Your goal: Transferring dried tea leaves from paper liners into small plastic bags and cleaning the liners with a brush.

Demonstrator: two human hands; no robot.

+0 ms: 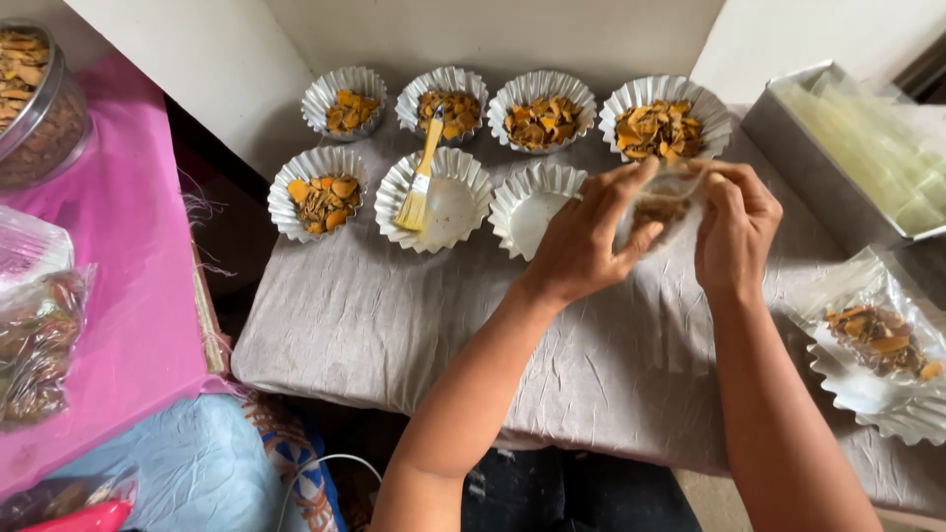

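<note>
Both hands are up over the grey cloth point(414, 335), and they hold one small clear bag point(662, 202) between them. The left hand point(581, 241) pinches the bag's left side with its thumb and fingers closed on it. The right hand point(734, 232) curls around the bag's right side and grips it too. The bag lies sideways, so its long way runs from left to right, from one hand to the other. I cannot tell which way its mouth points. Brown and orange chips sit inside it.

Near the bag, to its right and closer to the person, a filled clear packet point(880, 340) lies on a silver paper cup point(867, 394). Just left of the bag is an empty silver cup point(532, 202). Further left of the bag is another cup point(439, 212) with a yellow brush point(421, 177) leaning in it, bristles down and handle pointing away. Next comes a cup of orange chips point(317, 192).

Behind the bag, a row of four filled cups point(542, 110) stands along the wall. Far right of the bag is a metal tray point(788, 148) with clear bags in it. Far left of the bag, on a pink sheet point(128, 296), stands a jar point(34, 108).
</note>
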